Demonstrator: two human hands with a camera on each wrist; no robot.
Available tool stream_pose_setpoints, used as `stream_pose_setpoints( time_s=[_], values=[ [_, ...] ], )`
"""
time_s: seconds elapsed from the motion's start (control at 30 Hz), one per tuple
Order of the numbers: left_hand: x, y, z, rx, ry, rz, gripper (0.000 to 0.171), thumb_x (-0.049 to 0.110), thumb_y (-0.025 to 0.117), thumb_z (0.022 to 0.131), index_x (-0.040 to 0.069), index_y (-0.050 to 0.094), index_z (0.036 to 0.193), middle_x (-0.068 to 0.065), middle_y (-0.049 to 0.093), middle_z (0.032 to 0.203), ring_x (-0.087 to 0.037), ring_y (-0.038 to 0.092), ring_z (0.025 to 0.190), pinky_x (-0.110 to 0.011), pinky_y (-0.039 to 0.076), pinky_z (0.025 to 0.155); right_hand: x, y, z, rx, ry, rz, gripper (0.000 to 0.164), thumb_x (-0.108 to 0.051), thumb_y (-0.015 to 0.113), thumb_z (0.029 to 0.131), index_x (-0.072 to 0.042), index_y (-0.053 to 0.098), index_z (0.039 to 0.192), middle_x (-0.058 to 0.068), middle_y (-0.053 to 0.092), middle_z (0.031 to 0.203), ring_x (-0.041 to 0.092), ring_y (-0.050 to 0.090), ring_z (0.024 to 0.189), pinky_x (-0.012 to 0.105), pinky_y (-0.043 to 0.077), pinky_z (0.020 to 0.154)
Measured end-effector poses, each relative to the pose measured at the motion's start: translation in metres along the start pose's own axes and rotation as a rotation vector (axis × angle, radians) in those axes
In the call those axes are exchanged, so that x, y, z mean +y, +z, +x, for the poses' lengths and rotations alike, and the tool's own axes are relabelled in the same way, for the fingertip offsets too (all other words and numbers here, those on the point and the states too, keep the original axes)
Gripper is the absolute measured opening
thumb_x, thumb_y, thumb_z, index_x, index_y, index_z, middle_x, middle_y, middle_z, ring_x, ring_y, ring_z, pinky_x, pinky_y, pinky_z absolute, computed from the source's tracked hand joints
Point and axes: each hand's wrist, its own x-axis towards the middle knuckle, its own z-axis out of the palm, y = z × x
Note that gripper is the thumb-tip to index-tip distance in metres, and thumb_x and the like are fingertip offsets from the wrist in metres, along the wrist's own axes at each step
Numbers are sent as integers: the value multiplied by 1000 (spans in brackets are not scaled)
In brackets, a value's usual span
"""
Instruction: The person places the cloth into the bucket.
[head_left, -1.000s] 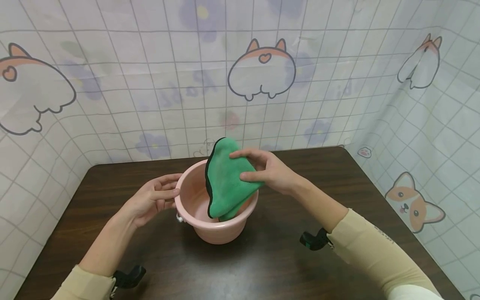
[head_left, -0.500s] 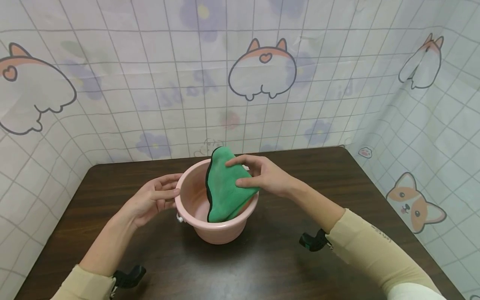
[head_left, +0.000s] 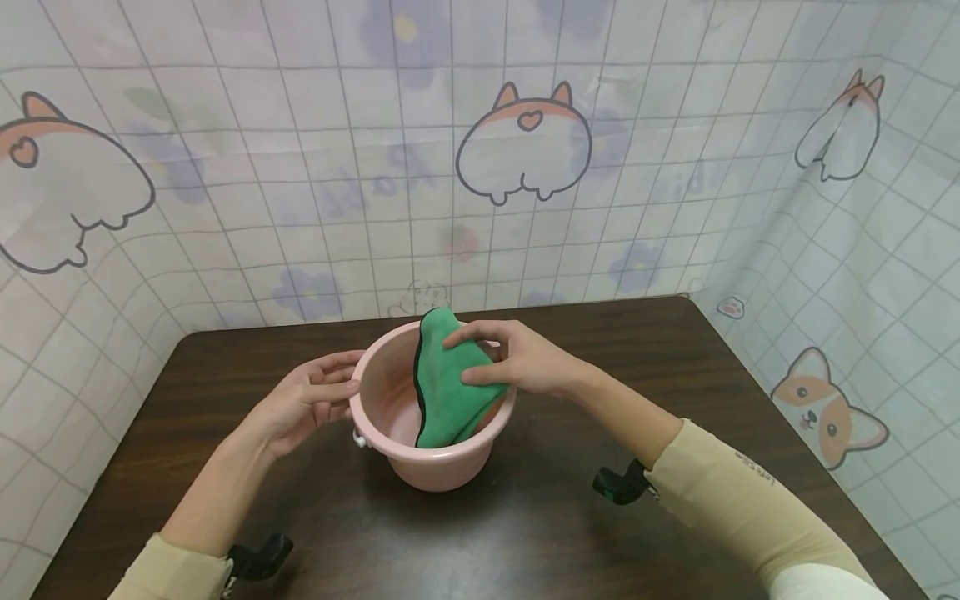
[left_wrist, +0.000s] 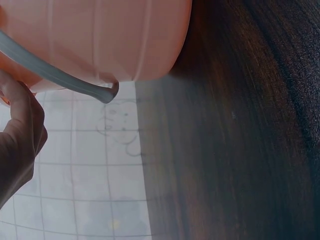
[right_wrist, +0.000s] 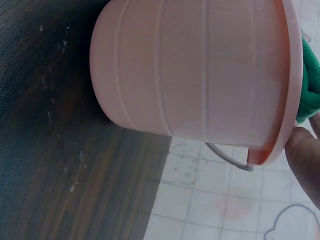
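Note:
A pink plastic bucket [head_left: 438,471] stands upright on the dark table. At the left side of its rim, my left hand [head_left: 303,402] grips the edge, thumb on the near side. My right hand [head_left: 525,358] pinches a folded green cloth [head_left: 450,379] with black edging. The cloth sits partly inside the bucket, its top corner rising over the far rim. In the right wrist view, the green cloth [right_wrist: 311,82] shows just past the rim, with the right thumb [right_wrist: 302,155] close to it. A grey handle [left_wrist: 60,75] hangs along the bucket's side in the left wrist view.
The dark wood-grain table [head_left: 600,533] carries the bucket near its middle. A white gridded sheet [head_left: 360,250] with cartoon corgi prints lines the back and both sides. Black wrist devices [head_left: 258,557] sit beneath the beige sleeves [head_left: 742,500].
My right hand has lowered the green cloth further into the bucket, moving slightly left and down. The left hand and the bucket have stayed in place.

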Motion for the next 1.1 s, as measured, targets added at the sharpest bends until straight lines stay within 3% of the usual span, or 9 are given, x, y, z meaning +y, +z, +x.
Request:
stream_pose_setpoints(
  time_s=[0.6,1.1],
  values=[
    [-2,1,0,-12,9,-26,60,-1,59,102,-9,29,153,-9,63,128,-16,68,102,-31,59,83,2,1,1,2,-12,-15,39,-12,77,94,-16,68,132,-4,39,160,15,40,143,39,53,99],
    [-4,1,0,-1,12,-13,61,0,59,102,-9,29,153,-9,63,129,-17,68,102,-31,60,83,-2,2,1,-4,26,-10,42,-13,78,94,-15,66,134,0,47,154,24,61,124,41,57,93]
  ],
)
